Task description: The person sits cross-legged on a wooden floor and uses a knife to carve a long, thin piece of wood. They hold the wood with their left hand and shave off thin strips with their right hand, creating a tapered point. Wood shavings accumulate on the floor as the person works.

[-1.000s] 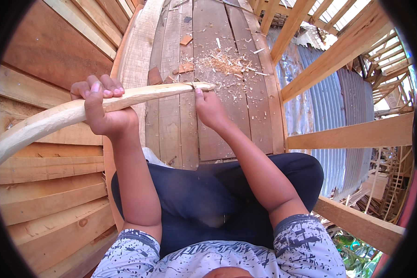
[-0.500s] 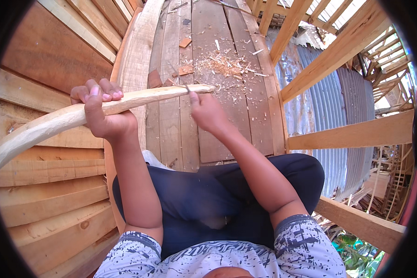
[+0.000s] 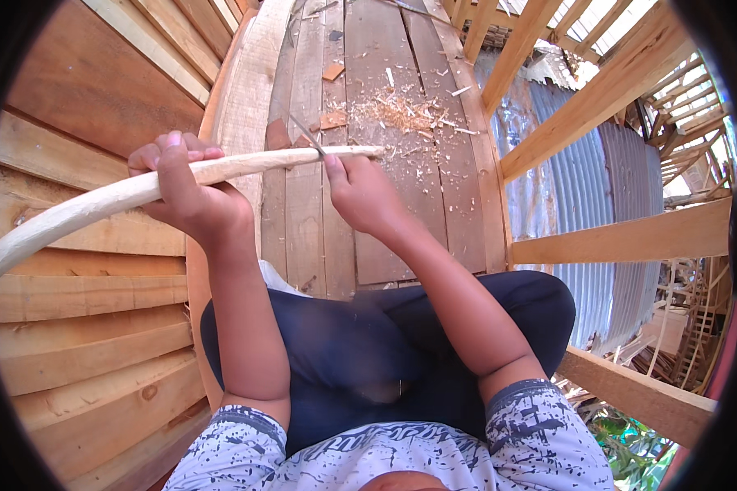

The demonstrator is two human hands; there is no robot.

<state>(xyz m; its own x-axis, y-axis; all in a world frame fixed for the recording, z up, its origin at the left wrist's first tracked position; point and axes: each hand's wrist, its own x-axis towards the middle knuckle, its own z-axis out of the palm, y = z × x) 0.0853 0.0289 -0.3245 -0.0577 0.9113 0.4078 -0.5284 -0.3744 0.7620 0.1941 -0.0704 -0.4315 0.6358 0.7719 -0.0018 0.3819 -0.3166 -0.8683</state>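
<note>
A long, pale, curved wooden pole [image 3: 90, 202] with a whittled surface runs from the left rim to a narrower tip above the floorboards. My left hand [image 3: 190, 184] is wrapped around its middle. Close to the tip, my right hand [image 3: 363, 190] grips a knife [image 3: 306, 133], its thumb up against the pole. The thin blade lies across the wood and points away to the far left. My right fingers hide the knife's handle.
Wood shavings [image 3: 401, 110] and several flat reddish chips [image 3: 333, 120] are scattered over the plank floor [image 3: 303, 221]. A board wall [image 3: 90, 303] rises on the left. Wooden rails [image 3: 622, 233] edge the right side, with corrugated metal sheets [image 3: 577, 188] beyond them.
The knife blade has turned and shows more of its length, now slanting to the far left. The pole has rolled or tilted slightly, its left end a little higher in view.
</note>
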